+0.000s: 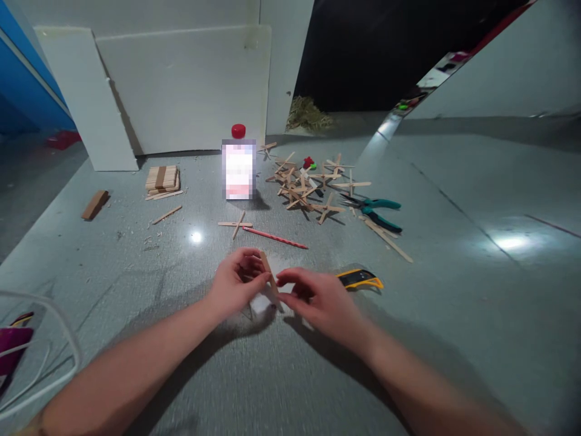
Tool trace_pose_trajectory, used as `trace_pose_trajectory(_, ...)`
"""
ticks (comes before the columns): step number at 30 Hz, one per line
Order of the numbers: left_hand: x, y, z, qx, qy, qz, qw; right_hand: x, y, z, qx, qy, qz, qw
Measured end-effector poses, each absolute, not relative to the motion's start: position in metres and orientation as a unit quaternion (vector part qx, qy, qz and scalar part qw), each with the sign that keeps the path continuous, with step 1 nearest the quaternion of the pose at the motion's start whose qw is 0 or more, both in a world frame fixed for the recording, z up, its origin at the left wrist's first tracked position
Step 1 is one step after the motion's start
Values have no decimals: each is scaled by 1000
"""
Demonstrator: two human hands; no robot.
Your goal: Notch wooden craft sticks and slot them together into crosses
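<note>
My left hand [238, 278] pinches a wooden craft stick [267, 264] between thumb and fingers, holding it slantwise above the floor. From the other side, my right hand [320, 297] is closed with thumb and fingertips at the stick's lower part. Beneath the hands lies a small white piece [262, 304], partly hidden. A utility knife [361, 279] with a yellow edge rests just beyond my right hand. Ahead of the hands, two craft sticks form a cross [236, 224], touching the tip of a red patterned pencil [276, 237].
A pile of crossed craft sticks [297, 188] spreads ahead, with teal-handled pliers [379, 212] to its right. A red-capped bottle [238, 169] stands upright. On the left are a banded stick bundle [162, 178], a brown block [95, 204] and a white cable [68, 339]. White boards [181, 91] lean behind.
</note>
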State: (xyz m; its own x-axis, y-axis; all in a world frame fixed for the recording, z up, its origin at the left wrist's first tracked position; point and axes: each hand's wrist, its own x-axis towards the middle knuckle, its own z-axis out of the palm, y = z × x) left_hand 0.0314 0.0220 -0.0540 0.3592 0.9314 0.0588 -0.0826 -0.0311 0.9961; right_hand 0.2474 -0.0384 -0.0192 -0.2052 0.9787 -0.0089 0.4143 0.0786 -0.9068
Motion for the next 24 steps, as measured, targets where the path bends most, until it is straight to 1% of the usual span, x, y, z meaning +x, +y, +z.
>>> trace_pose_trajectory(3, 26, 33, -55, 571, 395, 460, 553, 289, -28, -18, -533, -735, 347, 234)
trace_pose_trajectory(6, 21, 44, -56, 567, 412, 488, 520, 322, -17, -24, -549, -776, 266, 159)
trace_pose_trajectory(9, 18, 50, -57, 571, 417, 498, 502, 338, -9, -28, -523, -798, 274, 122)
trace_pose_trajectory(13, 18, 51, -59, 582, 424, 489, 493, 357, -3, -29, -525, -806, 241, 127)
trace_pose_trajectory(18, 19, 46, -57, 619, 435, 447, 477, 387, 5, -36, -590, -775, 157, 162)
trace_pose_trajectory(21, 20, 42, -56, 656, 442, 417, 449, 376, 6, -41, -593, -773, 130, 182)
trace_pose_trajectory(24, 22, 42, -57, 700, 439, 382, 413, 339, 0, -44, -538, -808, 152, 187)
